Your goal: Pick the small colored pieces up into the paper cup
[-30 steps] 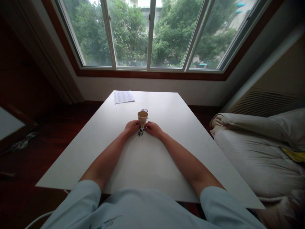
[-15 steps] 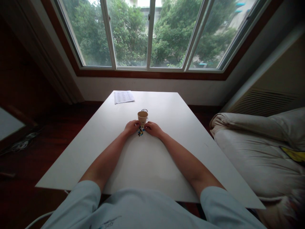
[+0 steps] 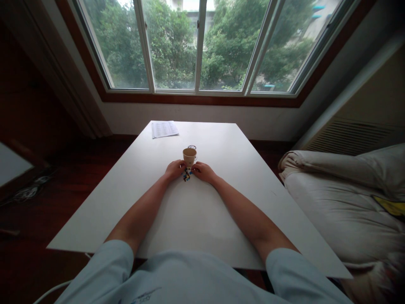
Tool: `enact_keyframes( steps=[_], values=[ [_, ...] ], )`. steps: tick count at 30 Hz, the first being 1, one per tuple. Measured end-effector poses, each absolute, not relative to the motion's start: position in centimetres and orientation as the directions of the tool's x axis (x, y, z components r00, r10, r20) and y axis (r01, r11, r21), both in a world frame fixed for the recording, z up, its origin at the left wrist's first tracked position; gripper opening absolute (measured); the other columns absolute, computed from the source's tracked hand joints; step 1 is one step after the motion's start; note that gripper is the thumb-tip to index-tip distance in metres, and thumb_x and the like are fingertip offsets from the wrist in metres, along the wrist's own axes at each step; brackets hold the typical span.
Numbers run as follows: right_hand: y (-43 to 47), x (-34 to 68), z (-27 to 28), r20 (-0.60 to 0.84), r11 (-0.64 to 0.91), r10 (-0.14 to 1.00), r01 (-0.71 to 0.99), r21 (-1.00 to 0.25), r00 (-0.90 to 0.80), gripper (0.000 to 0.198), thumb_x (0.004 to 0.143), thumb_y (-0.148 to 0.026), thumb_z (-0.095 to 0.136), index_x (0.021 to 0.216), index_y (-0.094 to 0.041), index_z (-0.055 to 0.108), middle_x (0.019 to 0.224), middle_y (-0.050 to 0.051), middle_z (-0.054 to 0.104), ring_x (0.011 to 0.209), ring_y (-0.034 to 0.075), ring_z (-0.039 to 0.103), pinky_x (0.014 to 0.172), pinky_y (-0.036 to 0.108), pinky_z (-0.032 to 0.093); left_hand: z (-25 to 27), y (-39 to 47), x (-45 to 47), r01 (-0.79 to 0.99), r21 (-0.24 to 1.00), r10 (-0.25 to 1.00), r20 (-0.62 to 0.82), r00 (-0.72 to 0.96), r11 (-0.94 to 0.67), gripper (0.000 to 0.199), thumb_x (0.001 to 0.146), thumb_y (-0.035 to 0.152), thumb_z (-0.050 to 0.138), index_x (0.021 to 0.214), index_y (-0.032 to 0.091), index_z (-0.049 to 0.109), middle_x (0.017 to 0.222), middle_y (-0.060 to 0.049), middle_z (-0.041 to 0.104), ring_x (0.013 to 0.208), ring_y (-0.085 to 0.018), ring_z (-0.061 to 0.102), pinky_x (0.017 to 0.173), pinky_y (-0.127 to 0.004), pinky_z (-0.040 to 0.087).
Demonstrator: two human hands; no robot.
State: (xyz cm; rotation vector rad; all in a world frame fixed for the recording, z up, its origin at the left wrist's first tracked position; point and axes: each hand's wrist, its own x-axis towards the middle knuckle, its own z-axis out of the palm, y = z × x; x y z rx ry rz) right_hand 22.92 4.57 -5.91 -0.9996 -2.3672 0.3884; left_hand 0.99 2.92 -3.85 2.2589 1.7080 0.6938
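Note:
A light brown paper cup [image 3: 189,157] stands upright on the white table [image 3: 196,219], its open mouth facing up. In front of it lies a small scatter of multicoloured beads or similar bits [image 3: 186,175], too small to name surely. My left hand [image 3: 175,169] rests at the cup's lower left, fingers curled in beside the bits. On the other side, my right hand [image 3: 204,171] has its fingertips bent together at the right edge of the scatter. Whether either hand pinches one of the bits is too small to see. Behind the cup lies a thin dark loop, like cord [image 3: 192,147].
Printed paper sheets [image 3: 165,129] lie at the table's far left corner. A cushioned pale sofa [image 3: 322,207] stands to the right of the table. Beyond the far edge are a wall and a wide window [image 3: 198,46]. Cables [image 3: 28,192] lie on the floor at left.

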Motion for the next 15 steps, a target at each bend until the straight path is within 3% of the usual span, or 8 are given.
enact_keyframes(
  steps=[15],
  values=[
    [4.58,22.98,-5.94,0.37,0.684,0.729,0.586,-0.434,-0.576,0.014,0.089,-0.02,0.062,0.097,-0.022,0.074,0.089,0.002,0.063,0.075,0.013,0.055,0.069,0.023,0.039,-4.27,3.23,0.78,0.817,0.481,0.942,0.254,0.218,-0.319,0.023,0.087,0.026,0.056,0.097,0.024,0.076,0.094,-0.004,0.073,0.083,-0.019,0.062,0.072,-0.028,0.043]
  ],
)
